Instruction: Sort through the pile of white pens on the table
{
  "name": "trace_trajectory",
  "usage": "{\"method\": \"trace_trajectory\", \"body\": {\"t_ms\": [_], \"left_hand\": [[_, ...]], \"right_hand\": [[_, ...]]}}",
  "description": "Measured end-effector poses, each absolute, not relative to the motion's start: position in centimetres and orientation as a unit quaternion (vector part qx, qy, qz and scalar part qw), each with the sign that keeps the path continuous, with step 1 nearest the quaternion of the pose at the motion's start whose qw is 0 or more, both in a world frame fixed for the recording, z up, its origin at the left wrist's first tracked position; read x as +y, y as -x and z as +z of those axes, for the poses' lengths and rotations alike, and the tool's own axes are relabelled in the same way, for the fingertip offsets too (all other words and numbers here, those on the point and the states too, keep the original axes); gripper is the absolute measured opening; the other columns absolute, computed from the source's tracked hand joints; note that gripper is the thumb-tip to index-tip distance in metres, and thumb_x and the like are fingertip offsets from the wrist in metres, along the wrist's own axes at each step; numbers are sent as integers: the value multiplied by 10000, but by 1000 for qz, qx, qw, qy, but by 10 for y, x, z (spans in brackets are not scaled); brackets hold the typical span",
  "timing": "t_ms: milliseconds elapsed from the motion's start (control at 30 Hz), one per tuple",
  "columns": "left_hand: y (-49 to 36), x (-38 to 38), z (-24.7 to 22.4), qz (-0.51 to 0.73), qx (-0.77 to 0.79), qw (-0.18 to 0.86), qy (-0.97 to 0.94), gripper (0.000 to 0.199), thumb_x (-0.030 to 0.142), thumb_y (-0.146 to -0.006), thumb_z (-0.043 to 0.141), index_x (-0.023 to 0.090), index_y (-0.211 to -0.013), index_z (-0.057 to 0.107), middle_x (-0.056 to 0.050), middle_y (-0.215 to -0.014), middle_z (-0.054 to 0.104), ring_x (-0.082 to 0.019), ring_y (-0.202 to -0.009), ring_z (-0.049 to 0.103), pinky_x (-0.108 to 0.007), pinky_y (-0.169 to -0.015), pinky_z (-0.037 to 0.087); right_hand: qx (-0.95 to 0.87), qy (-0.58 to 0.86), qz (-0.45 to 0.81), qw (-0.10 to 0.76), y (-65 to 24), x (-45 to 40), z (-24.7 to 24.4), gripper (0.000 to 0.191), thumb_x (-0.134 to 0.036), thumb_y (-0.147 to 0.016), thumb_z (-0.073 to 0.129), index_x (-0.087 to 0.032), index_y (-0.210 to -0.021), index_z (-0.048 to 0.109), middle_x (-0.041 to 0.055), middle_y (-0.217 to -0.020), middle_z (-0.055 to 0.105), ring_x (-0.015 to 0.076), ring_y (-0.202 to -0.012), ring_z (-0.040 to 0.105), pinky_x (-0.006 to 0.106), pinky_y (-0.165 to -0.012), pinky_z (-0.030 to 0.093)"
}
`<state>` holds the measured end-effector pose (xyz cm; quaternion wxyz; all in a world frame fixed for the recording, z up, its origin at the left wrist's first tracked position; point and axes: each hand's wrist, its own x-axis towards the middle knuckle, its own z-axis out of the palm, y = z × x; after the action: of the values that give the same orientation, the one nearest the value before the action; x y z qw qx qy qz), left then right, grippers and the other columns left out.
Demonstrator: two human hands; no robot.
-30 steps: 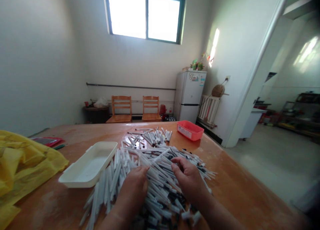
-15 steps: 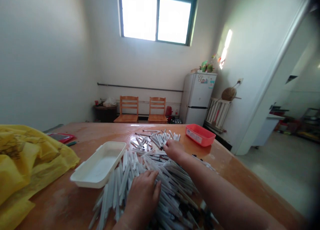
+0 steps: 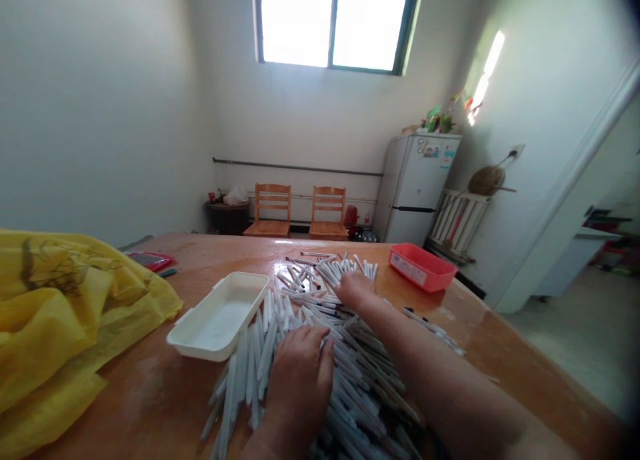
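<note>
A large heap of pale, thin pen-like sticks (image 3: pixel 250 353) spreads over the middle of the wooden table (image 3: pixel 135 393). My left hand (image 3: pixel 303 367) rests on the near part of the heap, fingers curled; whether it grips any stick is hidden. Farther off, my right hand (image 3: pixel 354 288) reaches to the far part of the heap, its fingertips down among shorter white sticks (image 3: pixel 335 270) with dark ends. Its fingers are pressed together, and what they hold is too small to make out. Left of the heap lies a white plastic tray (image 3: pixel 220 320) with nothing in it.
A red plastic basket (image 3: pixel 423 267) stands at the right rear of the table. Crumpled yellow plastic (image 3: pixel 75 313) covers the left side, near a red-edged flat object (image 3: pixel 150 261). Some sticks lie right of my right forearm. Two chairs and a fridge (image 3: pixel 417 187) stand beyond.
The view has shifted, so the table things appear farther right. Both hands remain over the same parts of the heap, with little visible movement.
</note>
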<state>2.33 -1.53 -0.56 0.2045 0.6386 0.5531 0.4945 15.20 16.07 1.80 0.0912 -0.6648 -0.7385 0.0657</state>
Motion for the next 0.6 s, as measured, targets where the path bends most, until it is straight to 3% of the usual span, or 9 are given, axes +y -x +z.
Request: {"method": "trace_trajectory", "body": {"t_ms": [100,233,267,333,433,600], "left_hand": [[-23,-12,-2,587,531,307,-527,250,310,-800,701,255,-1035,769,-105,-1074,733,-302,-1075,627,-387,-990,413],[-22,-5,1,647,508,456,-340,340,366,-812,716,200,-1108,713,-109,-1066,740,-232,-960,687,-328,-861,501],[-21,-4,1,657,490,490,-297,334,375,-846,682,190,-1124,690,-114,-1065,738,-215,-930,696,-324,-838,516],[-20,-3,4,675,439,546,-230,295,358,-905,613,177,-1134,655,-129,-1092,729,-195,-925,705,-326,-835,540],[-19,-5,8,680,374,598,-200,251,288,-920,596,172,-1139,640,-138,-1152,714,-198,-987,705,-327,-872,557],[-28,-11,9,674,343,609,-241,227,235,-911,612,149,-1116,655,-139,-1157,718,-223,-1068,694,-345,-967,539]], "right_hand": [[-750,638,108,139,-166,134,26,270,-319,-877,568,-122,-890,752,170,-963,737,263,-913,678,296,-721,451],[-766,580,205,187,-190,70,32,275,-368,-877,547,-162,-755,684,25,-682,667,136,-641,586,215,-565,388],[-763,560,251,202,-195,52,32,279,-373,-890,521,-172,-758,663,-9,-630,624,108,-578,537,198,-538,374],[-680,482,487,261,-205,19,28,223,-357,-844,572,-169,-734,620,-46,-540,531,79,-471,410,190,-471,306],[-564,417,658,275,-215,-14,19,177,-326,-811,597,-169,-731,608,-68,-494,474,57,-405,302,188,-415,181],[-464,400,728,307,-215,-34,6,288,-420,-881,537,-156,-789,609,-31,-553,550,53,-388,346,180,-394,174]]}}
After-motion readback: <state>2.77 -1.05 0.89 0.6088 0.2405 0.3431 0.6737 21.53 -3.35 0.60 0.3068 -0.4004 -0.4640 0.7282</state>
